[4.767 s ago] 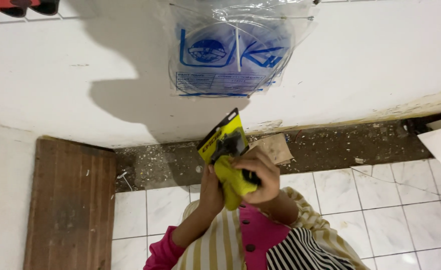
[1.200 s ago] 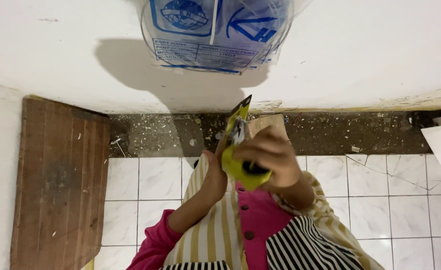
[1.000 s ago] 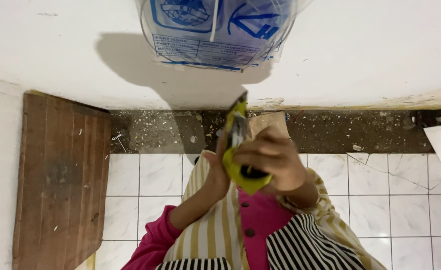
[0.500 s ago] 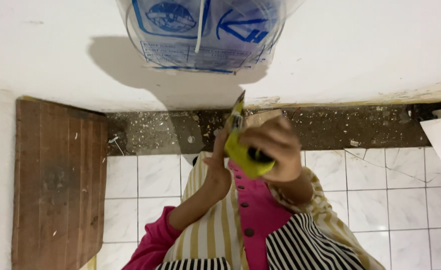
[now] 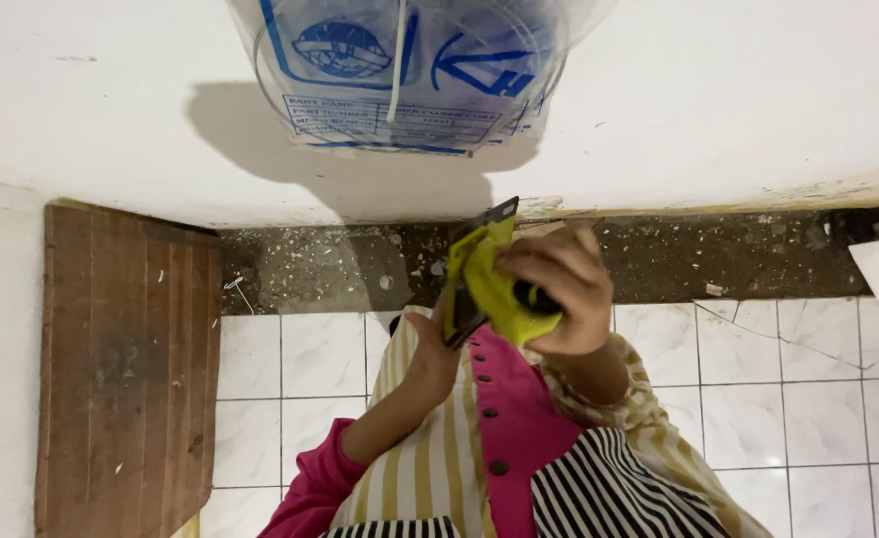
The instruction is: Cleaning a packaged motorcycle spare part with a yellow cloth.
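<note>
Both hands are close together around a yellow-and-black packet (image 5: 484, 279), the left hand (image 5: 430, 354) under it and the right hand (image 5: 559, 289) over it. Just above hangs a clear plastic bag with blue print (image 5: 410, 75), crowding the way upward. A wooden board (image 5: 126, 349) bounds the left; white floor tiles (image 5: 758, 399) lie open to the right

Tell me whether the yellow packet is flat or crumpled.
Crumpled: the yellow packet bends and bunches between the left hand and right hand, not flat.
</note>
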